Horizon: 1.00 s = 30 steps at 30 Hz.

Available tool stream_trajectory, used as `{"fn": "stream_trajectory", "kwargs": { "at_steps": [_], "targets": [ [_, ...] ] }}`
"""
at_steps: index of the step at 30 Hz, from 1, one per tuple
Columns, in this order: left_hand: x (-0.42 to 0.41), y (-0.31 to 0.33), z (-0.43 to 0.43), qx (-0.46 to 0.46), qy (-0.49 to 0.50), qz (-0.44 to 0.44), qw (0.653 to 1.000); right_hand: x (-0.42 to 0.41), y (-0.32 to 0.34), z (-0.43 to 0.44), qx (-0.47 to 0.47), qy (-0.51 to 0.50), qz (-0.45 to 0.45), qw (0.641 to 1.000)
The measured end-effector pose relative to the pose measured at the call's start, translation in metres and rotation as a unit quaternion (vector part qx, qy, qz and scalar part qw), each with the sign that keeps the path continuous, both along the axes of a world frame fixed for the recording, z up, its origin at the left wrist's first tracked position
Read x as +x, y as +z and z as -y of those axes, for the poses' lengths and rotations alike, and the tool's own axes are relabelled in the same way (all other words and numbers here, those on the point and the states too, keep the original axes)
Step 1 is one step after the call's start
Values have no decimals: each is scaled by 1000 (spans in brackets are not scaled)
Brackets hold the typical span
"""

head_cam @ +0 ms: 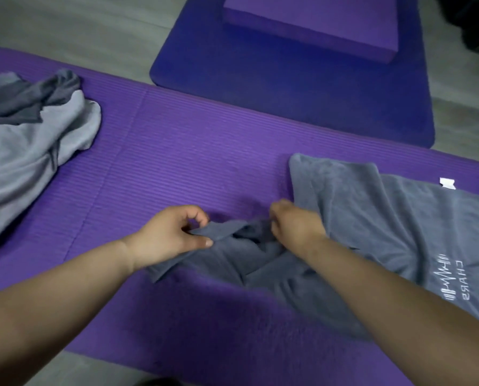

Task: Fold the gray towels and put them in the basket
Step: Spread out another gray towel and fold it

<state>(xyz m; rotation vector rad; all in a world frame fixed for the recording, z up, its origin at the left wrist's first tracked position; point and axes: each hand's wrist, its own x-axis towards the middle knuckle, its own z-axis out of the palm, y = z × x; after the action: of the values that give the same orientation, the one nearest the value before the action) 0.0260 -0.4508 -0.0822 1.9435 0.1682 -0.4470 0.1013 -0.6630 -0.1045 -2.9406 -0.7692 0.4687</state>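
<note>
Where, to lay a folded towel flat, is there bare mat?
Bare purple mat lies between the crumpled towel pile and the dark gray towel, beyond the left hand and right hand. Crowded on the right.

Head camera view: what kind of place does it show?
Probably an indoor exercise or yoga space: a ribbed purple mat lies on a gray floor, with a darker blue mat and a purple foam block beyond it.

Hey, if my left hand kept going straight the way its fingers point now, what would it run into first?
Probably the bunched-up fold of the dark gray towel that the left hand pinches, then the right hand just beyond it. Depth is hard to judge from this view.
</note>
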Motion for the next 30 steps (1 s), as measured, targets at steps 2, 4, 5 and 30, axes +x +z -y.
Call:
{"fn": "stream_trajectory", "kwargs": {
  "at_steps": [2,4,5,30],
  "targets": [
    [2,5,-7,4,45,24,999,10,7,5,157,-54,141,976],
    [2,6,-11,22,85,24,996,17,16,20,292,-103,223,925],
    [2,5,-10,20,83,21,996,16,17,30,326,-116,232,909],
    [-15,2,25,252,-171,-28,952,-15,9,34,232,-264,-262,899]
  ]
}}
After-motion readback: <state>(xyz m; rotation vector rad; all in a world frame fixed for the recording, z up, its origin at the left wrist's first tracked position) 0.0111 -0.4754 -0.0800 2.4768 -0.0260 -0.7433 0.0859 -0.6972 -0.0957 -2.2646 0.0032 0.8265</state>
